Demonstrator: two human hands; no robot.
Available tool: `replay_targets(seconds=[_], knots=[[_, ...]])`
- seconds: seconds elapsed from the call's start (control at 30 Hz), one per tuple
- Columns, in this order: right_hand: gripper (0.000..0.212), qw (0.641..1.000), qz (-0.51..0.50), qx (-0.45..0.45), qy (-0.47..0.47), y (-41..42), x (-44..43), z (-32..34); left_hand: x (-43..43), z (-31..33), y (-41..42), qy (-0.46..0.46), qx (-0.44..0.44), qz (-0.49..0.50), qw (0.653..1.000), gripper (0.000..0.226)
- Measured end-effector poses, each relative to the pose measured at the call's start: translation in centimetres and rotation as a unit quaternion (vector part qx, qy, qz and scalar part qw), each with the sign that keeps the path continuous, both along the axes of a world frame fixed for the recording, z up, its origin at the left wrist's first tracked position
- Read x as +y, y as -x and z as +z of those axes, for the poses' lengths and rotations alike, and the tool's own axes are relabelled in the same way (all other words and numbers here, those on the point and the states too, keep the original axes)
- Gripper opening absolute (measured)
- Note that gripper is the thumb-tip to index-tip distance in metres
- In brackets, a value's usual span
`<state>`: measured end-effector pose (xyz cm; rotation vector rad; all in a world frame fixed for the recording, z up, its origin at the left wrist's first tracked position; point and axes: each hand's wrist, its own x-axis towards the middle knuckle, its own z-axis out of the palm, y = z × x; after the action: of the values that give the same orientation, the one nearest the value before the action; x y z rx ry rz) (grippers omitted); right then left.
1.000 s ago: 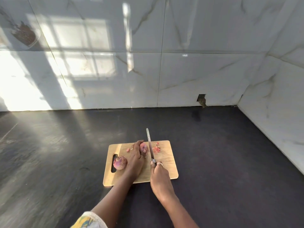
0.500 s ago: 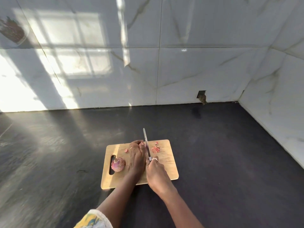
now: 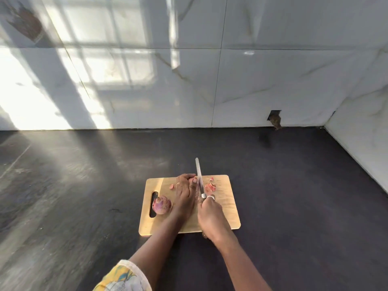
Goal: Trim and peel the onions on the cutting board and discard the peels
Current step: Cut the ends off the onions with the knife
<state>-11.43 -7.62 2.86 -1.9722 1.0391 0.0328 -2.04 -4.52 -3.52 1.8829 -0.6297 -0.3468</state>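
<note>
Bearing the cutting board (image 3: 227, 208), a dark countertop (image 3: 84, 185) meets marble walls (image 3: 273, 80).

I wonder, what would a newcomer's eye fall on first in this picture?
Most likely the wooden cutting board low in the middle of the dark countertop, where the right hand holds a knife pointing away, close beside the left hand, curled over a nearly hidden onion. A second onion lies by the board's handle slot at left, with peel scraps right of the blade. Bright sunlight floods the marble wall at upper left.
</note>
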Motion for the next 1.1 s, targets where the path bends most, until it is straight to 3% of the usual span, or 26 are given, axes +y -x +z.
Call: replay_targets(seconds=[0.4,0.53,0.63,0.77,0.97,1.1], knots=[[0.035,0.999,-0.012,0.020,-0.022,-0.8,0.9,-0.2,-0.5,0.2,-0.2,0.008,0.034,0.030,0.999,0.024],[0.032,0.999,0.010,0.030,-0.036,-1.5,0.0,0.2,-0.4,0.0,-0.3,0.029,0.069,0.016,0.997,0.015],[0.026,0.998,0.026,0.024,-0.052,-2.1,-0.9,0.4,-0.3,-0.2,-0.4,0.047,0.086,0.018,0.995,0.024],[0.031,0.998,0.016,0.028,-0.045,-2.1,-0.8,0.1,-0.3,-0.1,-0.4,0.025,0.086,0.007,0.996,0.006],[0.033,0.998,-0.006,0.051,-0.040,-1.1,0.8,0.2,-0.4,0.1,-0.3,-0.025,0.040,0.012,0.999,0.026],[0.039,0.998,-0.017,0.064,-0.019,-2.2,1.2,0.3,-0.6,1.0,-0.5,-0.011,0.041,0.057,0.997,0.026]])
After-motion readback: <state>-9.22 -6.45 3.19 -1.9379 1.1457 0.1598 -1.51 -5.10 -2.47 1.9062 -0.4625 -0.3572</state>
